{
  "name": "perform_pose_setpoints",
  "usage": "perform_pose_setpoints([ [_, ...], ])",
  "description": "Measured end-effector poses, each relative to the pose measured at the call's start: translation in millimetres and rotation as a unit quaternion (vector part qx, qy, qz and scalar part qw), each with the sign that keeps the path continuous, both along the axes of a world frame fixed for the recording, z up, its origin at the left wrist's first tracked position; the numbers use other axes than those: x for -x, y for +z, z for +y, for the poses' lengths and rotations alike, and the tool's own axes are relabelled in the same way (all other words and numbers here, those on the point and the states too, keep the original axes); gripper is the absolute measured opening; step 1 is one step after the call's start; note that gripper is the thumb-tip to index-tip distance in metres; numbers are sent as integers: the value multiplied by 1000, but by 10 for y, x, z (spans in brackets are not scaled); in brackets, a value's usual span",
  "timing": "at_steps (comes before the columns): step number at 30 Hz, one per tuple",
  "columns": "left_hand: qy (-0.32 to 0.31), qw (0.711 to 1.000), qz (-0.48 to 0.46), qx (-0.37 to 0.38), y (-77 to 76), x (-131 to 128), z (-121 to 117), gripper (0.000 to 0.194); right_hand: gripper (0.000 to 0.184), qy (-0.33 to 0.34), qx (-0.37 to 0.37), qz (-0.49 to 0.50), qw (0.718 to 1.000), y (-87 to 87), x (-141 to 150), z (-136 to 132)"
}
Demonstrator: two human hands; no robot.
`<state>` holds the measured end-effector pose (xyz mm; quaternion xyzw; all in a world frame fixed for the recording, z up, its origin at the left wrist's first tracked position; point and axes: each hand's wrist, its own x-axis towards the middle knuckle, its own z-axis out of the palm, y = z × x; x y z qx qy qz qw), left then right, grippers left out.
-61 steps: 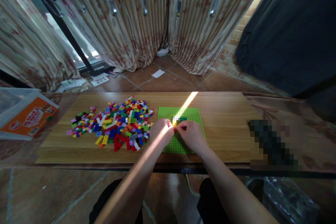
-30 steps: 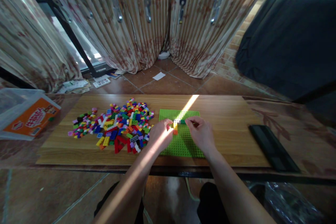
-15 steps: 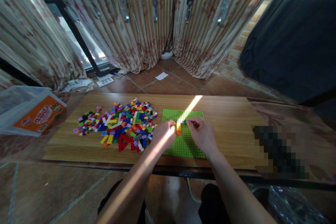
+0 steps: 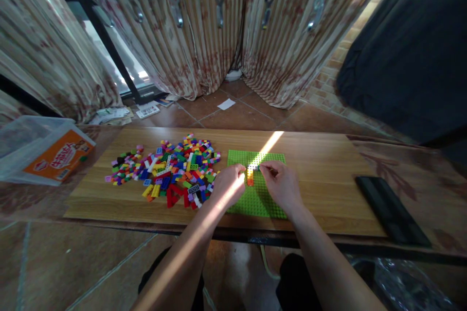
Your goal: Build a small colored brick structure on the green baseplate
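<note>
A green studded baseplate (image 4: 255, 204) lies on a wooden board, with a short column of orange and yellow bricks (image 4: 250, 178) standing on its upper part. Whitish bricks (image 4: 252, 167) show at the top of that column, washed out by a strip of sunlight. My right hand (image 4: 282, 184) pinches a small dark green brick (image 4: 259, 167) just right of the column. To the left of the column is my left hand (image 4: 229, 185), fingers curled and thumb against the index finger. Anything between those fingertips is hidden.
Left of the baseplate spreads a pile of loose coloured bricks (image 4: 175, 165) on the wooden board (image 4: 324, 180). A clear plastic box (image 4: 22, 131) with an orange label stands at the far left. A black flat object (image 4: 392, 211) lies at the right.
The view has shifted slightly. Both hands keep nearly the same place over the baseplate, and the green brick remains at my right fingertips beside the column.
</note>
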<state>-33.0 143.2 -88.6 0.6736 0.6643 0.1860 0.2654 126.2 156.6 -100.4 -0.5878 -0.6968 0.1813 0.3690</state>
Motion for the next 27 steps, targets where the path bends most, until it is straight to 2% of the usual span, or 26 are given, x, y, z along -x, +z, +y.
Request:
perform_pose_setpoints([
  [6,25,998,-28,-42,20,99,19,30,21,-22,-10,14,1000,37,14,-5],
  [11,101,982,-90,-133,30,440,101,24,20,-21,-25,40,999,58,90,-31],
  [17,267,915,-195,-229,88,961,198,17,19,67,-47,27,996,94,351,-144],
  [22,315,870,-298,-237,107,1132,183,21,17,162,-39,-46,985,20,628,-232],
  [27,361,828,-340,-263,196,1295,132,20,15,217,-36,-4,975,-70,872,-280],
])
